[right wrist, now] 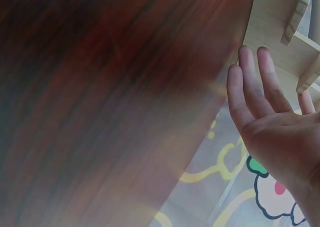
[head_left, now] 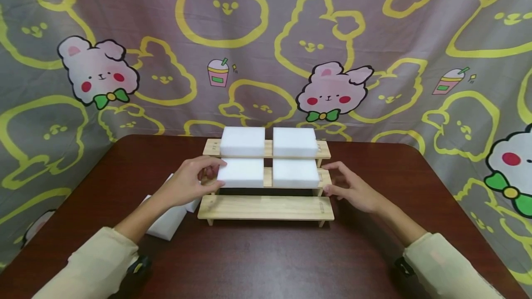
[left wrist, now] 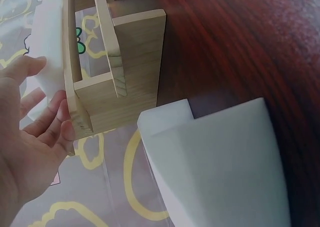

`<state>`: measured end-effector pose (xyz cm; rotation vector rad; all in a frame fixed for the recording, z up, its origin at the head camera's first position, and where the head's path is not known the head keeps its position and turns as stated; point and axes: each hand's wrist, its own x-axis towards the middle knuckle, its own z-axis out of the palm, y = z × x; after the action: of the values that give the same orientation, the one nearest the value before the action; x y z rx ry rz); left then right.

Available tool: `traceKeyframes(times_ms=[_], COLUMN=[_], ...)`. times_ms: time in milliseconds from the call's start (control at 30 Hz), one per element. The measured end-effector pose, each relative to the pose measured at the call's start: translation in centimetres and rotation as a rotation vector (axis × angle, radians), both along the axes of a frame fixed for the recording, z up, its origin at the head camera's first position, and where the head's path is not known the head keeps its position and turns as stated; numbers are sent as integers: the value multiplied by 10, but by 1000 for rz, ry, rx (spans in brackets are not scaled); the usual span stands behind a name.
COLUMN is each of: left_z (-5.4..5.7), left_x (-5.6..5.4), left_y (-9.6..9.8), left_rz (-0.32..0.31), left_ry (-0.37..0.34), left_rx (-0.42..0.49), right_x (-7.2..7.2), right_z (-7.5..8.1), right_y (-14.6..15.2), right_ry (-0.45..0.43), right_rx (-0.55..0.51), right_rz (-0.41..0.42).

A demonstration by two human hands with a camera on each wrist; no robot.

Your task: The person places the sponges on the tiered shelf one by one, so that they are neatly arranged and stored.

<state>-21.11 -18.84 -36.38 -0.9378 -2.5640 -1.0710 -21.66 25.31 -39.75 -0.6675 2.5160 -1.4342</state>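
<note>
Head view: we see white rectangular foam block (head_left: 241,174) on left half of middle tier of pale wooden three-tier rack (head_left: 266,207). Left hand (head_left: 189,184) pinches its left end, thumb and finger curved. Right hand (head_left: 358,192), fingers loosely parted, just beside tier's right end. We judge: uneven push may turn block askew, into neighbouring white foam block (head_left: 296,174).

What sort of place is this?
Probably a staged tabletop recording setup: a cartoon-print curtain hangs behind a dark table bearing a tiered wooden stand with white blocks.
</note>
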Motion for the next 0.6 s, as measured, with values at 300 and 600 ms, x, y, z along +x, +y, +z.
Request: traceKeyframes(times_ms=[300, 600], left_z=[4, 11], left_x=[2, 8], left_y=[-7, -30], left_rz=[-8, 99], left_ry=[-4, 77], left_rx=[-2, -40], right_x=[0, 0], right_z=[0, -1], right_y=[-1, 0], right_ry=[5, 15], right_rx=[-1, -3], right_rz=[4, 6])
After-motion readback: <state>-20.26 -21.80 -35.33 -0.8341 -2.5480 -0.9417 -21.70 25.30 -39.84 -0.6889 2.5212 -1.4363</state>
